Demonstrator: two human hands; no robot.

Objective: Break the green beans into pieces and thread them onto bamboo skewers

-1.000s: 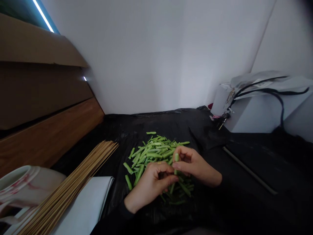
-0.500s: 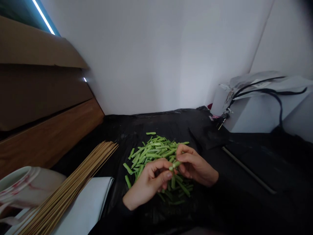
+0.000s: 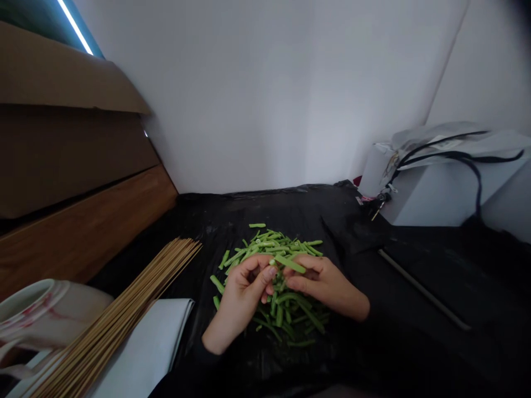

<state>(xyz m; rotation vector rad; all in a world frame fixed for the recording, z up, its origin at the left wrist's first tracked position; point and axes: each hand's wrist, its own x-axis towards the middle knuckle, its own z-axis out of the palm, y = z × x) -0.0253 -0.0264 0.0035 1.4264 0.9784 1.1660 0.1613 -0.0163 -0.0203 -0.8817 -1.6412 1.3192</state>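
Observation:
Several cut green bean pieces (image 3: 298, 309) lie in a loose heap on a black plastic sheet, under and around both hands. Above the heap, my left hand (image 3: 243, 296) pinches a bean piece (image 3: 272, 262) between thumb and forefinger, and only its pale end shows. Close by on the right, my right hand (image 3: 329, 284) has its fingers closed on another bean piece (image 3: 291, 263), which slants down to the right. The two pieces nearly meet at their ends; whether they touch I cannot tell. Parts of the right fingers are hidden behind the bean.
A bundle of thin wooden skewers (image 3: 128, 301) rests on a folded white sheet (image 3: 153, 337) at the left, beside a white mug (image 3: 62, 307). To the right lie a dark thin rod (image 3: 423, 290) and a white box (image 3: 435, 193) with black straps. Cardboard (image 3: 74, 138) stands at the far left.
Both hands have shifted: the left slightly left and up, the right fingers lower. The held bean, earlier pointing down-left between the hands, now shows as separate ends, one slanting down to the right.

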